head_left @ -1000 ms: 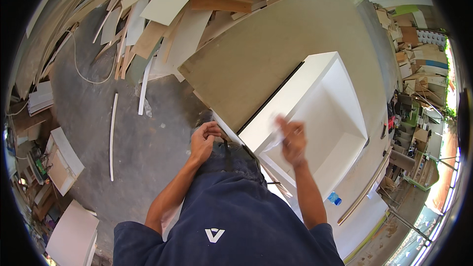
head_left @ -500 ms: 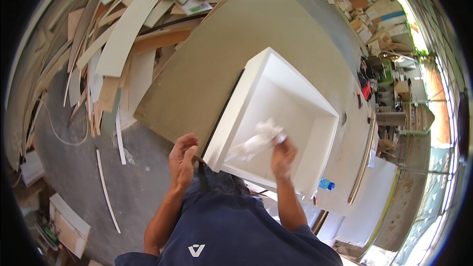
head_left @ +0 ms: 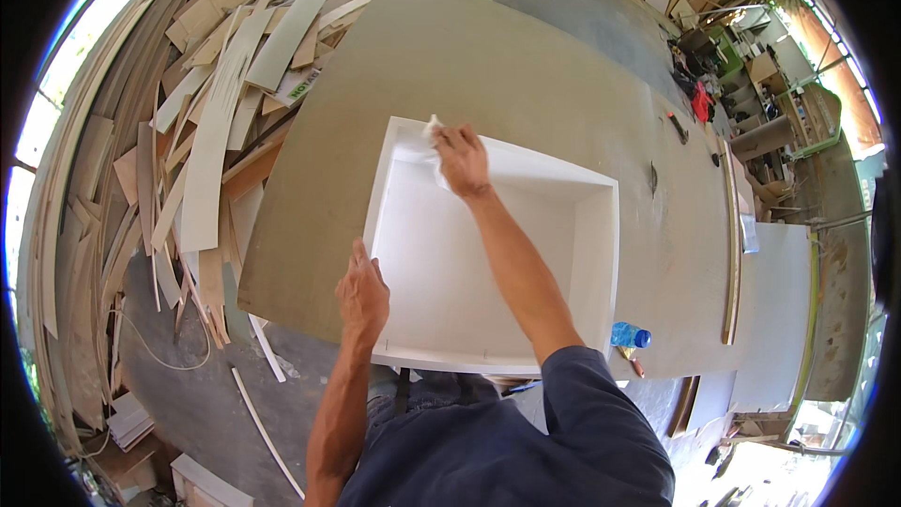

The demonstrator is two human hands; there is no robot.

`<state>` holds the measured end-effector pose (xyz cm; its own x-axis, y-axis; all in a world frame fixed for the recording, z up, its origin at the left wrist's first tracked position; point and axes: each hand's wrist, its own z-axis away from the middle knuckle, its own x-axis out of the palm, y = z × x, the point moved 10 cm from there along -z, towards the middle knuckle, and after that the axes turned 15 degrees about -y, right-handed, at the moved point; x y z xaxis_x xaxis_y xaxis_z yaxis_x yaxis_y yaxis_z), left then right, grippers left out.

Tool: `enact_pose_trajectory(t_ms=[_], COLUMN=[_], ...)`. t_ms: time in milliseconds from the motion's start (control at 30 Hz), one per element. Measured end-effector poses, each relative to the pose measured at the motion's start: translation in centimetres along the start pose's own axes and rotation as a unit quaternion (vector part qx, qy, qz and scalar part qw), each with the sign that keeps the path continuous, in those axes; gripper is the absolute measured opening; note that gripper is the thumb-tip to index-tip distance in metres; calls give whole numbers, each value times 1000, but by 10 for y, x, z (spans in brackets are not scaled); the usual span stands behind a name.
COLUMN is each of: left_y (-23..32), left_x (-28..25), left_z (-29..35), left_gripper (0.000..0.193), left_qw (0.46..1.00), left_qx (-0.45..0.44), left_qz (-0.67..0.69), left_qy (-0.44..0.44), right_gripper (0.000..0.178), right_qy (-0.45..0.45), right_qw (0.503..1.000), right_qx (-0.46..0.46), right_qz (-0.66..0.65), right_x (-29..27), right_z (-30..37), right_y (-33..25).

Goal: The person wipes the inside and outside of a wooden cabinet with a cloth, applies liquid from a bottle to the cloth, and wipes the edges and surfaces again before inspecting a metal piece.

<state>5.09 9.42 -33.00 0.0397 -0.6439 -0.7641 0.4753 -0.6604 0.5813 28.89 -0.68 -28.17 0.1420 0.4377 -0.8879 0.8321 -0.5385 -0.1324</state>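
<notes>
An open-topped white box [head_left: 507,258], like a drawer, lies on a large brown board with its hollow side up. At its far left corner, my right hand [head_left: 460,161] is closed around a crumpled white cloth [head_left: 434,124], pressed on the rim and inner wall there. My right forearm reaches across the box's inside and hides part of its floor. My left hand [head_left: 363,296] holds the left wall near its front end, with the index finger pointing along the edge and the thumb beside it.
The brown board [head_left: 450,56] spreads beyond the box. A blue plastic bottle [head_left: 630,335] lies by the box's near right corner. A long wooden strip [head_left: 730,253] lies farther right. Offcuts of board [head_left: 211,178] are heaped along the left. A thin white strip [head_left: 267,432] is on the floor.
My right hand has carried the cloth from inside the box to its far left corner. My left hand, formerly apart from the box, now grips its left wall. The box appears turned and flatter.
</notes>
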Motion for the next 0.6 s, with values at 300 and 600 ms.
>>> enact_pose_trajectory(t_ms=[300, 600], left_y=[1, 7], left_x=[-8, -7], left_z=[8, 4], left_gripper=[42, 41], left_qw=[998, 991], left_qx=[52, 97], left_qz=[8, -64], left_qy=[31, 61], right_gripper=[24, 24], right_qy=[-16, 74], right_qw=[986, 994], right_qx=[148, 8], right_qz=[68, -81], right_x=[-122, 14], right_z=[187, 14], right_y=[211, 30])
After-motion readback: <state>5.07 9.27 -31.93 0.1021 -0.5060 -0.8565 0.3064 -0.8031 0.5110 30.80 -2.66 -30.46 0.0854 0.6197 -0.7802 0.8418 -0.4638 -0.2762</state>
